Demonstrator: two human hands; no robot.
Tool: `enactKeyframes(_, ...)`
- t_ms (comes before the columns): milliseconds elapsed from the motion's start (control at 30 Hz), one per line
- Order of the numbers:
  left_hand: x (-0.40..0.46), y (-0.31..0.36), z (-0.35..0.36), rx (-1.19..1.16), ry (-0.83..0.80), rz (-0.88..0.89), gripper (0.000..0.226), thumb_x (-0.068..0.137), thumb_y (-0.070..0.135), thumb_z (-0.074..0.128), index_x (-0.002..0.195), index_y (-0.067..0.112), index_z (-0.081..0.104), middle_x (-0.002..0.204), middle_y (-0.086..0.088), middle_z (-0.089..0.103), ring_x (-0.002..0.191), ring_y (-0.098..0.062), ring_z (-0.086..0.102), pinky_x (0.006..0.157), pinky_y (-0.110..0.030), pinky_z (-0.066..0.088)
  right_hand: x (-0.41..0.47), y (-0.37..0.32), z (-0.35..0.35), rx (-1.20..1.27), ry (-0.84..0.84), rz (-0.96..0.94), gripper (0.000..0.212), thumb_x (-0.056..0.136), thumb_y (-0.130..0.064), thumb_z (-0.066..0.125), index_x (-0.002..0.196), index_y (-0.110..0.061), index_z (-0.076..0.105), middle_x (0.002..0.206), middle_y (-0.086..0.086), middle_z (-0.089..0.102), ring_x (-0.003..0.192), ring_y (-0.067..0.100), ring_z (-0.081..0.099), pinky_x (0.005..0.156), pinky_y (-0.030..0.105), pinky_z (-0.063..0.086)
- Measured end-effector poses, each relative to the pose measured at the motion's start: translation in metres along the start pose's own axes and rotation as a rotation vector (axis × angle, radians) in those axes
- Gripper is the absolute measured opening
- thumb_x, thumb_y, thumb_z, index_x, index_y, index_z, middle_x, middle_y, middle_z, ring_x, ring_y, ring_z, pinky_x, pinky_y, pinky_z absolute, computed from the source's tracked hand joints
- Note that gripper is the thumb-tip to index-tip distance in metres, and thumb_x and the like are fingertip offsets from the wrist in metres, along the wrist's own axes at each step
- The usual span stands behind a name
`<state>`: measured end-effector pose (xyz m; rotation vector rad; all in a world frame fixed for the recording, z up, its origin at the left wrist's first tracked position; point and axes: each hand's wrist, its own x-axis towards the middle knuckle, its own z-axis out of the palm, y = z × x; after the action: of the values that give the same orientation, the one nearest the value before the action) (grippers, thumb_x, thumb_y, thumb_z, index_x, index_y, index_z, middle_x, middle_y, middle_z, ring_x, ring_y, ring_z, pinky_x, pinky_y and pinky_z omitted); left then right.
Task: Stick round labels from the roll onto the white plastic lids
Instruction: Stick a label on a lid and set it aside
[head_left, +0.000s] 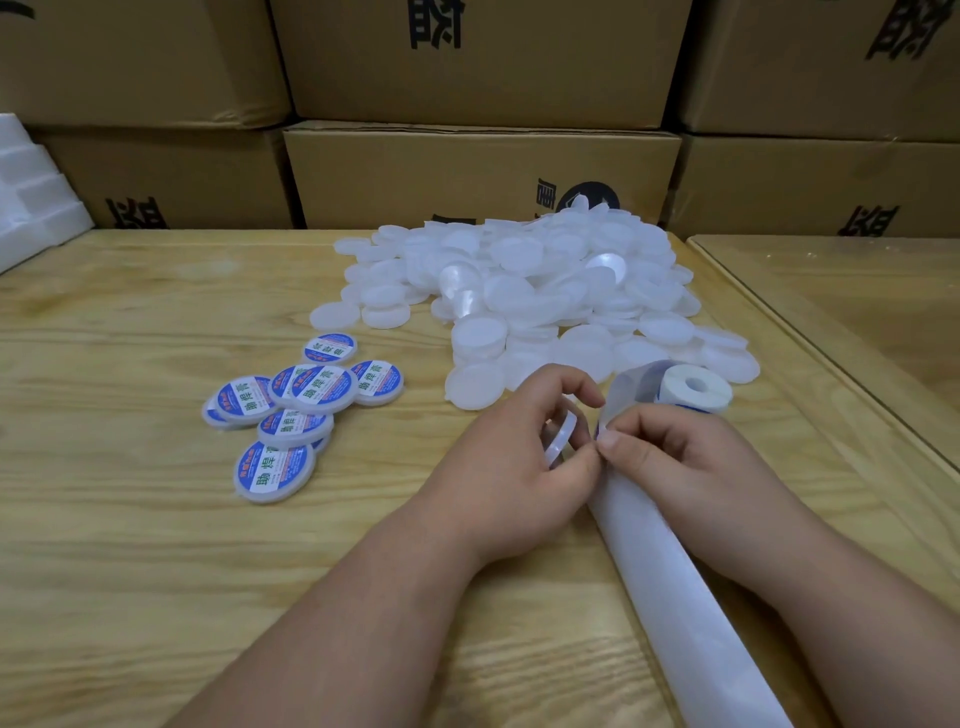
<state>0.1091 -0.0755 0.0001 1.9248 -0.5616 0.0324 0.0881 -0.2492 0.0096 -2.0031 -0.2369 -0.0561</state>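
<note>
Now | left hand holds lid | right hand probably pinches backing strip

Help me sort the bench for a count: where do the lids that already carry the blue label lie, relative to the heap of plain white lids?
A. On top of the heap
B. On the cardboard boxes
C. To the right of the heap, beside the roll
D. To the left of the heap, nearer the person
D: the labelled lids lie in a small cluster on the wooden table, left of the plain white lids and nearer the person.
</note>
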Motion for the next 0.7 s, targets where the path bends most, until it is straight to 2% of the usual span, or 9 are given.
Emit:
enactKeyframes(100, 0.0004, -0.0011, 0.0002, 0.017, -0.004, -0.005, 0.028, 0.089, 0.032, 0.067, 0.107, 0.045, 0.051, 0.088, 0.016, 0.063, 0.065, -0.005, 0.057, 0.064, -0.021, 0.050, 0.0026, 0.0009, -0.0005, 0.067, 0.006, 0.066, 0.023, 0.079, -0.040, 0.061, 0.079, -0.021, 0.072, 0.075, 0.011, 0.068, 0.069, 0.017, 0.055, 0.068, 0.038, 0.043)
enactKeyframes(167, 0.0007, -0.0018, 0.0003, 0.027, -0.003, -0.012, 0.028, 0.090, 0.032, 0.069, 0.109, 0.045, 0.052, 0.088, 0.017, 0.062, 0.064, -0.005, 0.057, 0.065, -0.024, 0.051, 0.0033, 0.0028, -0.0016, 0.099, 0.004, 0.091, 0.016, 0.080, -0.035, 0.064, 0.080, -0.021, 0.072, 0.072, 0.004, 0.065, 0.067, 0.016, 0.053, 0.066, 0.037, 0.042)
enactKeyframes(233, 0.0010, -0.0026, 0.0000, 0.037, 0.001, -0.023, 0.029, 0.091, 0.033, 0.069, 0.109, 0.047, 0.052, 0.089, 0.018, 0.062, 0.066, -0.007, 0.058, 0.068, -0.025, 0.052, 0.0038, 0.0048, -0.0025, 0.100, -0.001, 0.075, 0.007, 0.088, -0.024, 0.070, 0.082, -0.023, 0.073, 0.071, -0.003, 0.064, 0.067, 0.011, 0.055, 0.065, 0.030, 0.045)
enactKeyframes(333, 0.0018, -0.0035, -0.0005, 0.057, 0.005, -0.035, 0.031, 0.090, 0.032, 0.069, 0.111, 0.048, 0.052, 0.091, 0.019, 0.062, 0.069, -0.004, 0.058, 0.070, -0.023, 0.052, 0.0029, 0.0061, -0.0039, 0.122, -0.035, 0.057, 0.013, 0.091, -0.012, 0.070, 0.084, -0.023, 0.074, 0.070, -0.007, 0.064, 0.066, 0.007, 0.057, 0.061, 0.019, 0.046)
enactKeyframes(433, 0.0023, -0.0039, -0.0004, 0.062, 0.009, -0.042, 0.032, 0.091, 0.031, 0.069, 0.111, 0.048, 0.052, 0.091, 0.020, 0.062, 0.071, -0.003, 0.058, 0.072, -0.022, 0.051, 0.0029, 0.0055, -0.0060, 0.122, -0.057, 0.054, 0.017, 0.092, -0.007, 0.068, 0.087, -0.021, 0.074, 0.074, -0.003, 0.066, 0.070, 0.008, 0.058, 0.066, 0.025, 0.048)
enactKeyframes(533, 0.0020, -0.0040, -0.0003, 0.065, 0.012, -0.048, 0.031, 0.092, 0.031, 0.068, 0.112, 0.049, 0.052, 0.093, 0.021, 0.063, 0.075, -0.002, 0.060, 0.071, -0.016, 0.049, 0.0030, 0.0037, -0.0072, 0.115, -0.073, 0.035, 0.017, 0.089, -0.009, 0.067, 0.089, -0.024, 0.074, 0.082, 0.011, 0.070, 0.074, 0.011, 0.060, 0.072, 0.031, 0.049)
enactKeyframes(600, 0.0024, -0.0042, -0.0002, 0.055, 0.037, -0.060, 0.031, 0.092, 0.028, 0.065, 0.111, 0.049, 0.053, 0.093, 0.019, 0.063, 0.075, -0.004, 0.060, 0.070, -0.016, 0.048, 0.0028, 0.0036, -0.0072, 0.124, -0.076, 0.043, 0.020, 0.079, -0.019, 0.061, 0.091, -0.027, 0.074, 0.083, 0.012, 0.069, 0.073, 0.014, 0.059, 0.072, 0.034, 0.048)
enactKeyframes(700, 0.0034, -0.0024, -0.0011, -0.020, 0.118, -0.088, 0.030, 0.092, 0.018, 0.060, 0.104, 0.046, 0.058, 0.087, 0.012, 0.066, 0.068, -0.003, 0.059, 0.063, -0.012, 0.046, 0.0039, 0.0067, -0.0058, 0.170, -0.011, 0.077, 0.030, 0.072, -0.019, 0.055, 0.096, -0.026, 0.070, 0.075, 0.008, 0.060, 0.067, 0.022, 0.050, 0.066, 0.039, 0.042)
